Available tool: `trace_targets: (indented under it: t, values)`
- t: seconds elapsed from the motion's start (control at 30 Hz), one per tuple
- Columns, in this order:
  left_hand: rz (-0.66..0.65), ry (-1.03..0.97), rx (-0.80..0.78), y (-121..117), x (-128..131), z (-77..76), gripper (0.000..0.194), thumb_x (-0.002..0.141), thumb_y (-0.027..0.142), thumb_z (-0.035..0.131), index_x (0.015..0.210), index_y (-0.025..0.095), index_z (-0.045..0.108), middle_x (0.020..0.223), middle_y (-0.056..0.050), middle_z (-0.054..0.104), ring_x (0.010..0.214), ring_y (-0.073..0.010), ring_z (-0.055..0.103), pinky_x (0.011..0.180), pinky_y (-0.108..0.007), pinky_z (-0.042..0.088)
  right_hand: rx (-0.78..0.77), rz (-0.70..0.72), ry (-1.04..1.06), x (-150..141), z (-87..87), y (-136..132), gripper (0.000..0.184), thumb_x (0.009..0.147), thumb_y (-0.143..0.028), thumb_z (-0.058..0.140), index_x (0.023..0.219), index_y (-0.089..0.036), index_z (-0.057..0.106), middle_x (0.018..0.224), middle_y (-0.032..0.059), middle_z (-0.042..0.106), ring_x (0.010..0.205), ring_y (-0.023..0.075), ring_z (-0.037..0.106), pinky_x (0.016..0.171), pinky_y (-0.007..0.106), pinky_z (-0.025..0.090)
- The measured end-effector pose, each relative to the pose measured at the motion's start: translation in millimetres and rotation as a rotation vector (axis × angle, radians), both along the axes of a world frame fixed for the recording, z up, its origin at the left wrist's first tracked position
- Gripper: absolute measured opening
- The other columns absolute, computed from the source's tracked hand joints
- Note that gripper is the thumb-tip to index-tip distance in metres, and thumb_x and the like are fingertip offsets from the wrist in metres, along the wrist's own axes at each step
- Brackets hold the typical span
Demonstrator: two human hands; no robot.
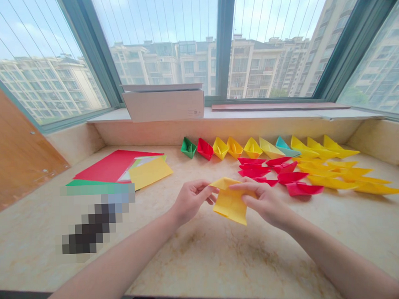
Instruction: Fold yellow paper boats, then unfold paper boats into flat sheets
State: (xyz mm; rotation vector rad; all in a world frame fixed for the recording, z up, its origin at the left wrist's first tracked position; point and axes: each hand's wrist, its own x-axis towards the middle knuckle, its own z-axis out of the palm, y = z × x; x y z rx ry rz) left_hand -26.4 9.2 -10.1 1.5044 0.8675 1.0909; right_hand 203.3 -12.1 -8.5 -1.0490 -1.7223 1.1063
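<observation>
Pinching the upper left corner of a folded yellow paper (231,205), the left hand's (191,199) fingers work opposite the right hand (263,198), which grasps its right side. The paper is held above the surface (191,264); it looks light, thin and easily creased, probably best gripped gently along folded edges. Beyond stand paper boats (221,147); leftward lie loose sheets (111,167).

Grey-green-framed windows (161,23) over a marbled counter (165,270) — daylight, pale apartment blocks (195,63) outside — wooden panel (14,144) leftward.
</observation>
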Motion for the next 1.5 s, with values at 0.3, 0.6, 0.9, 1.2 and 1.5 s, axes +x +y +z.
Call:
trace_targets:
  t: [0.3,0.6,0.9,1.2,1.5]
  values:
    - [-0.091,0.01,0.006,-3.5,-4.8,2.0,0.033,0.088,0.038,0.06,0.087,0.009,0.075,0.073,-0.009,0.075,0.061,-0.0163,0.068,0.061,-0.027,0.055,0.008,0.008,-0.008,1.7,0.3,1.5,0.045,0.076,-0.012,0.053,0.111,-0.029,0.076,0.11,0.0035,0.065,0.101,0.0211,0.06,0.085,0.033,0.051]
    - [-0.051,-0.013,-0.023,-2.8,-1.8,-0.8,0.034,0.079,0.039,0.074,0.097,0.011,0.069,0.074,-0.005,0.072,0.062,-0.0142,0.066,0.057,-0.024,0.054,0.009,0.0,-0.003,1.9,0.9,1.0,0.044,0.076,-0.011,0.053,0.111,-0.028,0.075,0.109,0.0038,0.063,0.1,0.0202,0.06,0.084,0.032,0.05]
    - [-0.042,0.009,0.016,-2.7,-0.9,-1.8,0.029,0.082,0.04,0.072,0.085,0.011,0.072,0.068,-0.004,0.071,0.058,-0.0121,0.065,0.056,-0.021,0.052,0.044,0.057,-0.053,-0.2,0.8,-0.9,0.042,0.079,-0.01,0.052,0.11,-0.028,0.075,0.106,0.0043,0.06,0.099,0.0203,0.059,0.078,0.03,0.052]
    - [-0.014,0.052,0.049,-7.4,-0.2,1.1,0.034,0.087,0.044,0.065,0.083,0.011,0.073,0.069,-0.005,0.071,0.057,-0.0133,0.065,0.056,-0.023,0.052,0.103,0.075,-0.063,-0.6,-2.5,-0.6,0.04,0.083,-0.01,0.053,0.109,-0.031,0.075,0.107,0.0039,0.058,0.102,0.02,0.058,0.083,0.032,0.053]
    - [-0.032,0.065,0.067,-7.8,-0.2,4.5,0.04,0.091,0.047,0.058,0.083,0.01,0.073,0.071,-0.007,0.072,0.058,-0.0137,0.065,0.055,-0.023,0.051,0.136,0.068,-0.053,-0.7,-2.2,-1.3,0.039,0.083,-0.01,0.054,0.108,-0.031,0.075,0.109,0.0039,0.059,0.106,0.0201,0.058,0.09,0.035,0.052]
